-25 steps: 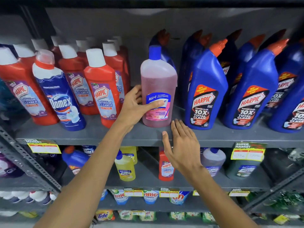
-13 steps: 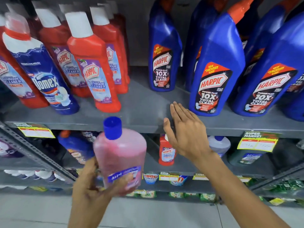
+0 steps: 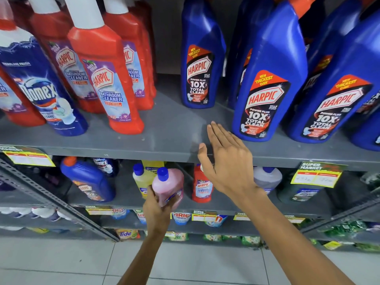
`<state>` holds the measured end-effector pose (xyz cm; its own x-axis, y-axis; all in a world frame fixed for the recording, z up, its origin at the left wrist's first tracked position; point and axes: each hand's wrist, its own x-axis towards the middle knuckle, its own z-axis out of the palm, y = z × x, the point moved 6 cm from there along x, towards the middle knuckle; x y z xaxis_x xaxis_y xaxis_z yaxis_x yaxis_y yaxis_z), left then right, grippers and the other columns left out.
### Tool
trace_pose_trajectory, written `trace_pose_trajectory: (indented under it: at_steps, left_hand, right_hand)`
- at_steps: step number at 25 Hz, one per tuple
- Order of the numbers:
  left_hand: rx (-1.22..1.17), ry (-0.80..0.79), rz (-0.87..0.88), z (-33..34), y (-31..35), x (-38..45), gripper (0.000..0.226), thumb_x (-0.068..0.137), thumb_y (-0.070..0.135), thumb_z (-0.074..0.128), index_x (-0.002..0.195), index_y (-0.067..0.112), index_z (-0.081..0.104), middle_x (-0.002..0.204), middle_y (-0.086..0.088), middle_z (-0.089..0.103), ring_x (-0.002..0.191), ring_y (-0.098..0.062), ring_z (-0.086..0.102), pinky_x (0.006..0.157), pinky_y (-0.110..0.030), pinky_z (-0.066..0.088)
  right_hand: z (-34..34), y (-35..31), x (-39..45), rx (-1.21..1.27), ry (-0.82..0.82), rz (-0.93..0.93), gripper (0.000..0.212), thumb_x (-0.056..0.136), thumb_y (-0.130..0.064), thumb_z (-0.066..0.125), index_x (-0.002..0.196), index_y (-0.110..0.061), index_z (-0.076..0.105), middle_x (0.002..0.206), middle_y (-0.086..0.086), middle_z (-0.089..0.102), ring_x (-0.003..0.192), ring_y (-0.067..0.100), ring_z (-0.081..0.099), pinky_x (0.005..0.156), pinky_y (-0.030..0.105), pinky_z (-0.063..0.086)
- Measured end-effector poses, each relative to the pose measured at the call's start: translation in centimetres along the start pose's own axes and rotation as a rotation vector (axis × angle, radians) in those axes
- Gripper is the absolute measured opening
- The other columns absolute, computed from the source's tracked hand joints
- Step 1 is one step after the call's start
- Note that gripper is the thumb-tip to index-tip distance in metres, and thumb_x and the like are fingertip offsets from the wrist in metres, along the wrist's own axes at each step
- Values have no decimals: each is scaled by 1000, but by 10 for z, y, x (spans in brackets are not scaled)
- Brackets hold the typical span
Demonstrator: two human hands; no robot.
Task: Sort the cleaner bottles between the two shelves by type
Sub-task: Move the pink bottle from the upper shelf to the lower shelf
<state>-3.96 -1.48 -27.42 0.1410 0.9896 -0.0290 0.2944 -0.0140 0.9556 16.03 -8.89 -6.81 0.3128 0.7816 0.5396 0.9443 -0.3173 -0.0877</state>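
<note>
My left hand [image 3: 157, 210] grips a pink floor-cleaner bottle [image 3: 169, 185] with a blue cap, held at the front of the lower shelf [image 3: 127, 194], beside a yellow bottle [image 3: 141, 179]. My right hand [image 3: 227, 161] is flat and open, fingers resting on the front edge of the upper shelf [image 3: 172, 128]. Red Harpic bathroom-cleaner bottles [image 3: 107, 79] and a Domex bottle [image 3: 41, 87] stand on the upper shelf's left. Blue Harpic bottles [image 3: 265, 79] fill its right; one blue Harpic bottle [image 3: 201, 58] stands further back.
On the lower shelf stand a blue Harpic bottle [image 3: 88, 182], a small red Harpic bottle [image 3: 202, 186], a grey-lilac bottle [image 3: 267, 177] and a dark green bottle [image 3: 298, 192]. Price tags [image 3: 317, 176] hang on the shelf edges. Detergent packs [image 3: 127, 233] lie below, above a tiled floor [image 3: 61, 260].
My left hand took the pink bottle off the upper shelf and lowered it to the lower shelf's front. My right hand stayed at the upper shelf's edge. The view moved closer.
</note>
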Motion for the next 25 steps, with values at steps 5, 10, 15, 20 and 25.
trace_pose_trajectory:
  at_steps: [5, 10, 15, 20, 25]
  left_hand:
    - [41, 50, -28, 29, -4, 14, 73, 82, 14, 94, 142, 1, 55, 130, -19, 75, 112, -42, 70, 86, -37, 53]
    - [88, 97, -63, 42, -3, 14, 70, 87, 9, 89, 145, -3, 51, 139, -25, 71, 122, -51, 68, 94, -54, 58]
    - [63, 111, -82, 49, -2, 8, 65, 92, 3, 83, 147, -2, 47, 147, -24, 65, 130, -47, 64, 102, -56, 58]
    - [47, 123, -117, 49, -6, 7, 67, 89, 0, 84, 147, -4, 50, 144, -25, 66, 129, -44, 64, 103, -50, 59]
    - [137, 94, -128, 50, -16, 6, 59, 92, 1, 82, 142, -5, 52, 142, -26, 68, 126, -48, 66, 98, -57, 60]
  right_hand:
    - [0, 0, 0, -16, 48, 7, 64, 106, -44, 40, 149, -3, 65, 156, 14, 65, 146, 26, 64, 123, 37, 48]
    - [2, 0, 1, -22, 83, -1, 64, 104, -44, 41, 145, -3, 68, 152, 14, 68, 142, 26, 68, 120, 37, 51]
    - [4, 1, 1, -24, 74, 2, 65, 105, -45, 41, 147, -4, 67, 153, 13, 68, 143, 24, 67, 121, 37, 50]
    - [3, 1, 1, -14, 72, 11, 64, 105, -45, 41, 147, -4, 67, 154, 13, 67, 144, 24, 66, 122, 36, 49]
    - [3, 1, 1, 5, 51, 14, 66, 105, -46, 39, 149, -3, 65, 156, 14, 65, 146, 25, 64, 124, 38, 48]
